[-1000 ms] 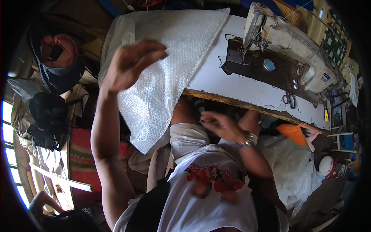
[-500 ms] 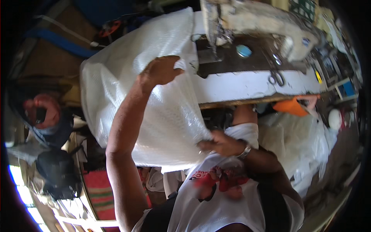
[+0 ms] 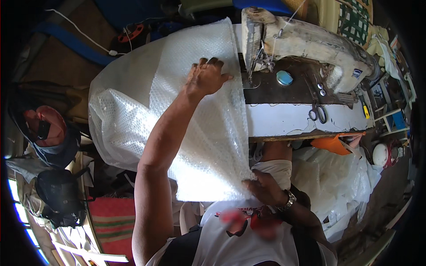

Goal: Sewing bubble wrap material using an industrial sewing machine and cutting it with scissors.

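Observation:
A large sheet of clear bubble wrap (image 3: pixel 195 146) spreads over the left end of the sewing table and hangs down towards my lap. My left hand (image 3: pixel 207 79) rests on top of the sheet near its right edge, thumb held apart from the fingers. At the near right corner, my right hand (image 3: pixel 265 188) grips the gathered edge of the bubble wrap close to my body. The sheet's straight right edge runs just left of the sewing machine (image 3: pixel 301 42), beside its needle area.
Black scissors (image 3: pixel 317 113), a round blue-lidded tin (image 3: pixel 284 78) and a yellow cutter (image 3: pixel 366 111) lie on the table. An orange cloth (image 3: pixel 333 144) hangs below its front edge. Clear plastic sheeting (image 3: pixel 328 177) is heaped at right. A black backpack (image 3: pixel 60 197) lies at left.
My left hand has moved right and slightly away from me over the sheet. The bubble wrap lies flatter, with its right edge straighter. My right hand still grips the near corner, slightly lower.

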`<action>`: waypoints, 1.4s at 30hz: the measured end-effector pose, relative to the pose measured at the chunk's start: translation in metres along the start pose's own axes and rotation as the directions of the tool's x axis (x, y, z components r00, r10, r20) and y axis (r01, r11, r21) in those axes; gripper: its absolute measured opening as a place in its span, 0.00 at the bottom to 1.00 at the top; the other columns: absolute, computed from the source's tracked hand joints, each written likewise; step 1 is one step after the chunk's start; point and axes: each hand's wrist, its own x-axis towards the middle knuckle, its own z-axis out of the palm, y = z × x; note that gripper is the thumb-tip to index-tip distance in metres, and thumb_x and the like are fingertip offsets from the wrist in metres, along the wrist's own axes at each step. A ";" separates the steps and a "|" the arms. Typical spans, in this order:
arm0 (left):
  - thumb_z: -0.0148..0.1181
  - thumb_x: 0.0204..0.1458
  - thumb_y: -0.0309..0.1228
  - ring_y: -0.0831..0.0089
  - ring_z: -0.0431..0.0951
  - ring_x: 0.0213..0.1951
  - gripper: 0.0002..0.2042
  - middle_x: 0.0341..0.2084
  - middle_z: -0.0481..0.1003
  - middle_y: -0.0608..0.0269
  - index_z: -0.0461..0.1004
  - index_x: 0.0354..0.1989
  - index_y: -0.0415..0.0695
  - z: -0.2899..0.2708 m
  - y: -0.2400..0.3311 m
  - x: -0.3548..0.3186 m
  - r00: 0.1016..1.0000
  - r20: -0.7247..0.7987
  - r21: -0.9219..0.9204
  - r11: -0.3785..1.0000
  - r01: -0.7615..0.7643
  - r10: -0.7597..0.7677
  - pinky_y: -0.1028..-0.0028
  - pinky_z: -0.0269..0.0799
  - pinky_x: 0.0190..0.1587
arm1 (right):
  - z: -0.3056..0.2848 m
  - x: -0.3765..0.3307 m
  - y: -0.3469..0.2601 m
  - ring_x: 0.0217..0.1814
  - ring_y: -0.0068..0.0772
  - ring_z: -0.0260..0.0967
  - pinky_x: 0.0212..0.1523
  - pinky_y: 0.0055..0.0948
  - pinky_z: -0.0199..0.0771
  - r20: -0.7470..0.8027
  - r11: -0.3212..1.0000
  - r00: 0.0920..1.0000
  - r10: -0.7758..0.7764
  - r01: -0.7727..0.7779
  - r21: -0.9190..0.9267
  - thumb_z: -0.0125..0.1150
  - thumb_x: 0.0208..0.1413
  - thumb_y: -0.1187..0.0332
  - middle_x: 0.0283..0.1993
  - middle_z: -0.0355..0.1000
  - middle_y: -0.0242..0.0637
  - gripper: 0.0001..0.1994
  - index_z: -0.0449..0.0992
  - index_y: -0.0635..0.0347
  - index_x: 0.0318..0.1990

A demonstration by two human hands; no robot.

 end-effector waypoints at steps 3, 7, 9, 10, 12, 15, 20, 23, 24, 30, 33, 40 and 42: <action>0.64 0.60 0.45 0.51 0.76 0.59 0.23 0.59 0.77 0.54 0.77 0.60 0.46 0.011 -0.002 0.006 0.953 -0.179 -0.080 0.961 -0.263 0.246 0.56 0.70 0.64 | 0.000 0.008 0.021 0.55 0.32 0.75 0.56 0.36 0.75 -0.206 0.986 0.966 -0.155 0.165 0.033 0.61 0.66 0.67 0.58 0.76 0.48 0.24 0.66 0.65 0.67; 0.69 0.54 0.39 0.57 0.80 0.56 0.24 0.56 0.79 0.55 0.78 0.60 0.49 0.020 -0.006 0.021 0.909 0.048 -0.322 0.868 -0.378 0.414 0.63 0.72 0.63 | 0.006 0.008 0.017 0.52 0.37 0.77 0.53 0.38 0.77 -0.404 0.955 0.891 -0.206 0.274 0.118 0.64 0.63 0.68 0.58 0.75 0.54 0.29 0.63 0.66 0.68; 0.71 0.52 0.37 0.58 0.81 0.54 0.22 0.55 0.80 0.54 0.80 0.57 0.48 0.021 -0.011 0.026 0.908 0.107 -0.343 0.872 -0.348 0.405 0.63 0.74 0.61 | 0.007 -0.001 0.014 0.46 0.40 0.80 0.46 0.39 0.79 -0.386 0.935 0.853 -0.351 0.339 -0.100 0.64 0.62 0.70 0.53 0.77 0.54 0.30 0.61 0.64 0.70; 0.71 0.52 0.36 0.58 0.81 0.53 0.21 0.52 0.81 0.54 0.81 0.55 0.47 0.015 -0.010 0.030 0.913 0.181 -0.382 0.881 -0.278 0.366 0.63 0.75 0.59 | 0.003 -0.004 0.018 0.42 0.45 0.80 0.42 0.40 0.79 -0.296 0.902 0.855 -0.427 0.379 -0.205 0.63 0.62 0.71 0.46 0.79 0.54 0.30 0.62 0.62 0.71; 0.71 0.52 0.35 0.58 0.82 0.51 0.19 0.50 0.82 0.54 0.82 0.53 0.47 0.013 -0.009 0.034 0.906 0.254 -0.418 0.883 -0.213 0.339 0.62 0.75 0.58 | -0.006 -0.006 0.014 0.39 0.41 0.78 0.41 0.37 0.78 -0.221 0.869 0.858 -0.464 0.392 -0.301 0.62 0.62 0.74 0.41 0.78 0.50 0.29 0.63 0.63 0.70; 0.70 0.51 0.32 0.54 0.82 0.47 0.13 0.42 0.82 0.53 0.83 0.45 0.44 0.019 -0.006 0.038 0.915 0.148 -0.316 0.895 -0.316 0.375 0.60 0.76 0.53 | -0.012 -0.003 0.014 0.35 0.38 0.76 0.39 0.35 0.76 -0.193 0.838 0.853 -0.485 0.391 -0.381 0.61 0.61 0.76 0.35 0.77 0.46 0.28 0.65 0.64 0.69; 0.63 0.54 0.31 0.51 0.80 0.43 0.06 0.39 0.82 0.55 0.79 0.37 0.44 0.028 -0.004 0.047 0.948 -0.127 -0.044 0.953 -0.300 0.292 0.58 0.77 0.49 | -0.019 0.023 0.014 0.34 0.38 0.74 0.38 0.35 0.75 -0.376 0.826 0.758 -0.533 0.372 -0.422 0.60 0.61 0.77 0.38 0.77 0.47 0.28 0.65 0.64 0.70; 0.60 0.56 0.31 0.52 0.80 0.39 0.06 0.37 0.82 0.58 0.79 0.39 0.46 0.037 -0.003 0.055 0.916 -0.238 0.072 0.947 -0.314 0.322 0.59 0.78 0.48 | -0.029 0.031 -0.002 0.35 0.49 0.77 0.35 0.40 0.76 -0.377 0.826 0.764 -0.524 0.347 -0.444 0.61 0.64 0.71 0.40 0.77 0.52 0.26 0.65 0.67 0.68; 0.60 0.56 0.31 0.51 0.80 0.41 0.06 0.37 0.82 0.58 0.80 0.40 0.47 0.040 -0.003 0.060 0.920 -0.229 0.102 0.948 -0.303 0.318 0.58 0.78 0.49 | -0.032 0.037 -0.001 0.34 0.47 0.77 0.34 0.40 0.76 -0.397 0.825 0.745 -0.536 0.362 -0.433 0.61 0.64 0.70 0.40 0.77 0.52 0.26 0.65 0.68 0.67; 0.68 0.53 0.34 0.53 0.81 0.49 0.14 0.46 0.83 0.58 0.84 0.49 0.53 0.038 -0.007 0.068 0.961 -0.016 -0.315 0.910 -0.268 0.277 0.60 0.76 0.54 | -0.042 0.022 -0.014 0.29 0.31 0.70 0.34 0.31 0.73 -0.301 0.904 0.873 -0.383 0.287 -0.316 0.60 0.61 0.77 0.32 0.74 0.45 0.28 0.65 0.65 0.70; 0.74 0.48 0.37 0.60 0.83 0.50 0.19 0.48 0.84 0.59 0.85 0.51 0.55 0.032 -0.004 0.067 0.968 0.141 -0.490 0.864 -0.116 0.209 0.63 0.75 0.57 | -0.044 0.025 -0.004 0.28 0.22 0.66 0.33 0.27 0.69 -0.346 0.885 0.822 -0.452 0.363 -0.292 0.59 0.62 0.76 0.29 0.71 0.40 0.27 0.65 0.65 0.70; 0.71 0.50 0.43 0.58 0.83 0.49 0.14 0.44 0.85 0.59 0.87 0.45 0.56 0.045 -0.004 0.081 0.968 0.103 -0.346 0.921 -0.182 0.230 0.60 0.72 0.58 | -0.059 0.022 -0.008 0.28 0.13 0.62 0.30 0.22 0.64 -0.272 0.966 0.942 -0.196 0.234 0.114 0.61 0.64 0.71 0.29 0.70 0.28 0.27 0.65 0.64 0.71; 0.69 0.52 0.44 0.55 0.79 0.52 0.15 0.45 0.84 0.57 0.86 0.46 0.57 0.049 -0.002 0.087 0.959 0.014 -0.159 0.948 -0.277 0.283 0.54 0.68 0.57 | -0.064 0.025 -0.006 0.28 0.09 0.59 0.29 0.18 0.61 -0.269 0.918 0.951 -0.152 0.236 0.317 0.60 0.66 0.71 0.30 0.68 0.21 0.28 0.65 0.60 0.72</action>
